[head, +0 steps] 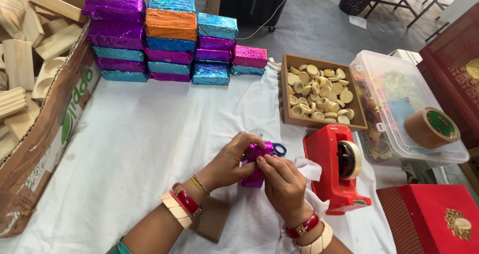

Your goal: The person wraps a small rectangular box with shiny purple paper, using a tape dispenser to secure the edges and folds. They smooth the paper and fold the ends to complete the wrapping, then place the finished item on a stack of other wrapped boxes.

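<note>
Your left hand [230, 160] and right hand [282, 176] both grip the magenta foil-wrapped block [255, 165] near the worktop's [144, 149] front edge. It looks light and stiff, with slippery, crease-prone foil; pinch at the ends.

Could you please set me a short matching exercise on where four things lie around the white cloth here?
Things:
1. tape dispenser
2. wooden tray of discs
3. cardboard box of wooden blocks
4. purple foil block

Places:
A. far left
B. between both hands
C. just right of the hands
D. behind the dispenser

Pairs: 1-C, 2-D, 3-A, 4-B
</note>
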